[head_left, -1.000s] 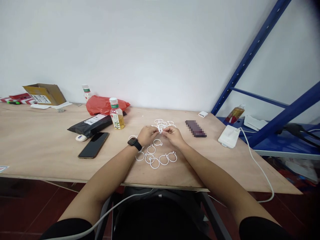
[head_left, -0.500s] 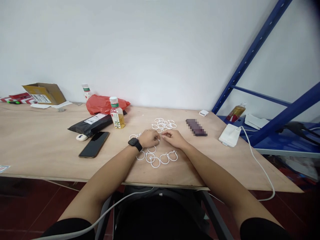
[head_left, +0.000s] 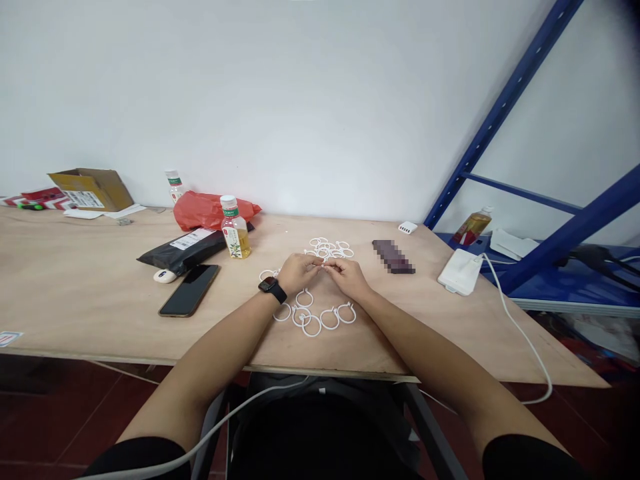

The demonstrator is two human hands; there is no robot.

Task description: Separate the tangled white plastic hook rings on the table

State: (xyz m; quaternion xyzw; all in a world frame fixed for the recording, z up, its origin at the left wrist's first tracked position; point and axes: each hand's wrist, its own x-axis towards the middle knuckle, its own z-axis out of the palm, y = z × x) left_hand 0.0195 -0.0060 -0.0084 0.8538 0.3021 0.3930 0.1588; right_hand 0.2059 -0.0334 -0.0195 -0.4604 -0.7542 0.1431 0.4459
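Observation:
My left hand, with a black watch on its wrist, is closed with its fingertips pinched. My right hand is closed too, its fingertips meeting those of the left. A small white piece shows between them, most likely part of a white ring, but too small to make out. Just beyond my hands lies a pile of white rings with small clasps. Nearer to me, several more white rings lie spread on the wooden table, some overlapping. One or two rings are partly hidden behind my left hand.
Left of my hands are a black phone, a white earphone case, a black parcel, a drink bottle and a red bag. To the right are a blurred dark object, a white power strip and a blue rack.
My fingertips have come together from slightly apart, and my left hand has turned and lifted a little. A ring below my left hand is now more fully visible.

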